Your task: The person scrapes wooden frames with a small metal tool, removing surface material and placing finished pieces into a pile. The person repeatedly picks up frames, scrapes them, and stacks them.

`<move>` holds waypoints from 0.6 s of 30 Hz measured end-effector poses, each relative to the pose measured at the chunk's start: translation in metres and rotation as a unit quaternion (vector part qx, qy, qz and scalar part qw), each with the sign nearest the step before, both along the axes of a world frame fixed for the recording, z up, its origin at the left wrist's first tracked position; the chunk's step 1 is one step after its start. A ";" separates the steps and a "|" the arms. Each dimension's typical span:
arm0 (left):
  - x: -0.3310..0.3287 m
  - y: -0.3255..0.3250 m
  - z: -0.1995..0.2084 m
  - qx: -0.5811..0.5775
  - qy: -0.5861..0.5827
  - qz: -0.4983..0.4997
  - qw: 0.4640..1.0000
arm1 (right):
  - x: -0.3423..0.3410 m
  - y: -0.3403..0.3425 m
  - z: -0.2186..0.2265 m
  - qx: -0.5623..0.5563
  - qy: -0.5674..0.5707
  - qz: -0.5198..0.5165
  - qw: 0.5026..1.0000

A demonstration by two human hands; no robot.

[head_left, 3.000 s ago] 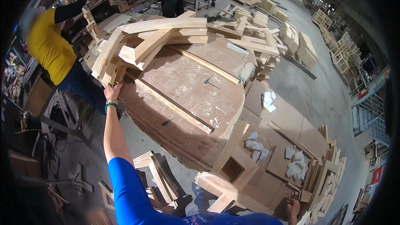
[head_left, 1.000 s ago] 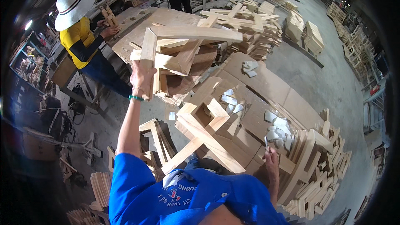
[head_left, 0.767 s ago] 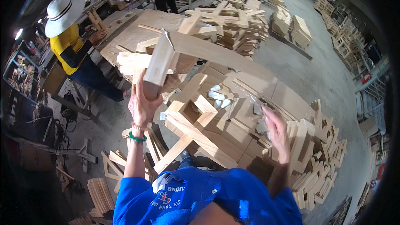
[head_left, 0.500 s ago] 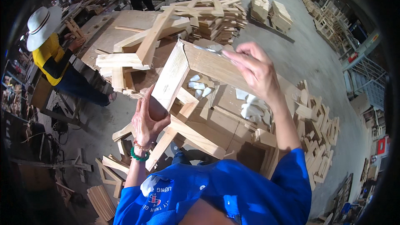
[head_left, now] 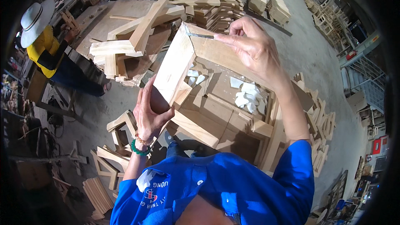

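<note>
My left hand [head_left: 148, 110] is closed round the near end of a pale wooden frame [head_left: 175, 68], thumb on one side and fingers on the other. The frame is tilted up, and two of its boards meet at the far corner. At that corner, my right hand [head_left: 256, 54] pinches a thin, grey, blade-like tool [head_left: 202, 36], its length lying along the joint and the top edge. How much of the tool sits inside my fingers is hidden. Below the frame, crumpled white scraps [head_left: 250, 96] lie on a board [head_left: 216, 110].
Wooden frame parts [head_left: 125, 46] are piled on a worktable [head_left: 98, 21] at the far left. More stacked pieces [head_left: 321, 121] stand to my right, and loose frames [head_left: 110, 162] lie at lower left. A person in a yellow shirt [head_left: 48, 56] works at the left.
The frame's far corner sits slightly higher in view. My right hand has brought the tool leftward onto the corner joint, while my left hand keeps its hold.
</note>
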State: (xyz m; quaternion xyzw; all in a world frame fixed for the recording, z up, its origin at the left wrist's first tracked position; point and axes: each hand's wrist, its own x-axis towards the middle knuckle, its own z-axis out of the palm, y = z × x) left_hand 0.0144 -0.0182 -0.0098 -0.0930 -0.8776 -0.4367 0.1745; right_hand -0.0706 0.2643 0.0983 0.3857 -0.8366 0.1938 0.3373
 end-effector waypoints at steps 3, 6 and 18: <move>-0.003 0.000 -0.016 0.021 0.026 -0.003 0.999 | 0.011 -0.002 0.003 0.038 0.014 -0.014 0.999; -0.006 0.004 -0.019 0.025 0.008 -0.007 1.000 | 0.023 -0.001 0.001 0.067 0.018 -0.043 0.997; -0.031 0.011 -0.046 0.298 -0.176 -0.124 0.930 | 0.097 0.018 -0.043 -0.220 -0.158 -0.050 0.961</move>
